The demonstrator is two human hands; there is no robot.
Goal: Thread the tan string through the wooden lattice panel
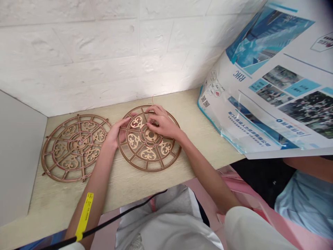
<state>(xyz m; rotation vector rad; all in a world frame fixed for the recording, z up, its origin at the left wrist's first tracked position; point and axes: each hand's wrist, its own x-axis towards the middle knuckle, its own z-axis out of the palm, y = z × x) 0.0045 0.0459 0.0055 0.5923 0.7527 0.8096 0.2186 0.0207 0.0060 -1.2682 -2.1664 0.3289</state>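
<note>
A round openwork wooden disc, with spokes, scroll cut-outs and a hub, is tilted above the tabletop in front of me. My left hand grips its left rim, the thumb over the top and the fingers partly hidden underneath. Over the hub, my right hand has thumb and forefinger pinched together; what lies between them is too small to make out. A thin orange wire sticks up behind the right hand's fingers. To the left, a second similar disc lies flat, with reddish wire-like lines along its ribs.
The pale wooden tabletop runs up to a white brick-pattern wall. A large printed white and blue bag stands at the right. A grey panel borders the left. Another person's light blue clothing shows at lower right.
</note>
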